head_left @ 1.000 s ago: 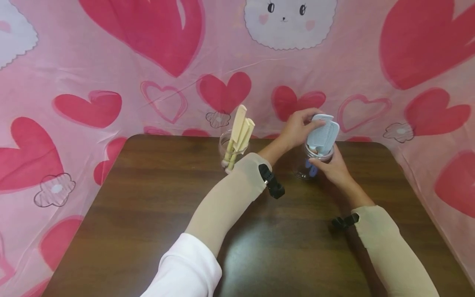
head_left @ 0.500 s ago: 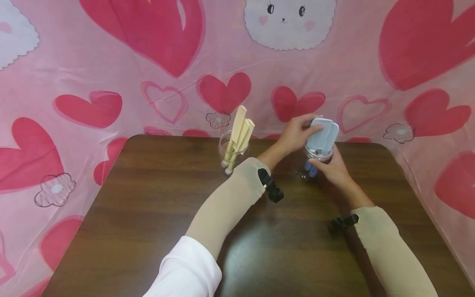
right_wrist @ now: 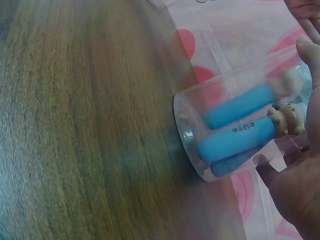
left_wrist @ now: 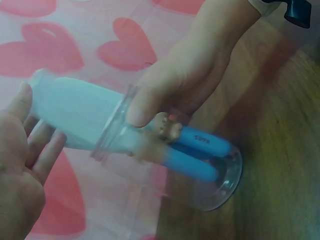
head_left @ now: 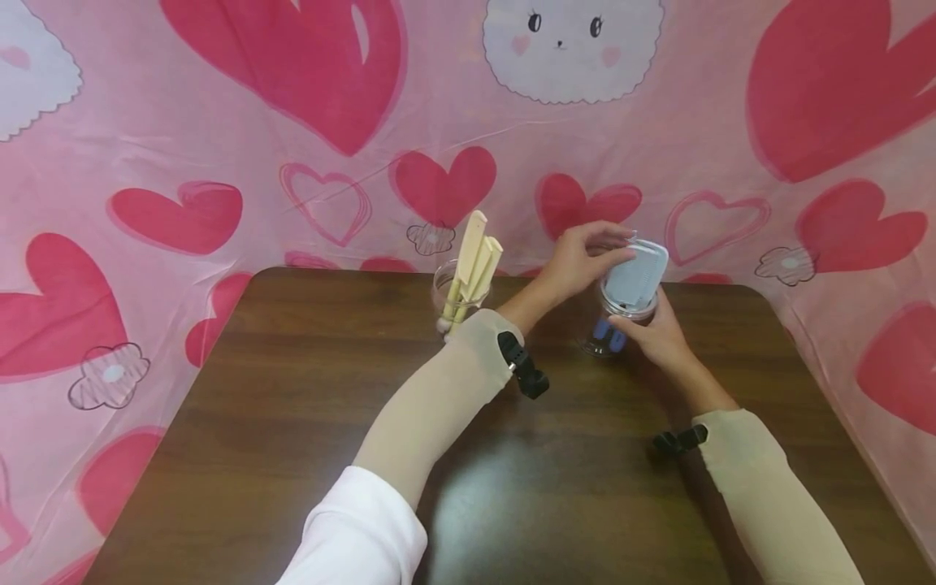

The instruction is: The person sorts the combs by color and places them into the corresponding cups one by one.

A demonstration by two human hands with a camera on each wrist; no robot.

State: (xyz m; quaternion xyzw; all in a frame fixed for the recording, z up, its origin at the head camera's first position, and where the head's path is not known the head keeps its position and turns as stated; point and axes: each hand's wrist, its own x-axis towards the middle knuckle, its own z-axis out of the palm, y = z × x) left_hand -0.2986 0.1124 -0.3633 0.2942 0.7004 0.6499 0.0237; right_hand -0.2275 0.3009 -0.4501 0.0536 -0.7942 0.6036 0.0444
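A clear jar (head_left: 598, 345) stands toward the back right of the table, with several light-blue combs (head_left: 634, 278) in it, heads sticking up past the rim. Through its wall in the right wrist view show blue handles (right_wrist: 235, 142) with small brown bear figures. My right hand (head_left: 661, 333) grips the jar from the right, thumb near the rim. Beside the comb heads, my left hand (head_left: 578, 262) has its fingers loosely spread, fingertips right at the combs' edge. In the left wrist view, that left hand (left_wrist: 20, 170) has extended fingers and pinches nothing.
A second clear jar (head_left: 442, 280) with several cream-coloured combs (head_left: 475, 256) stands to the left, close behind my left forearm. The wooden table (head_left: 292, 422) ends at a pink heart-patterned cloth (head_left: 249, 97) behind.
The blue combs have sunk lower into the jar. My left hand has loosened from the comb heads and drawn slightly left. The right hand keeps its grip on the jar.
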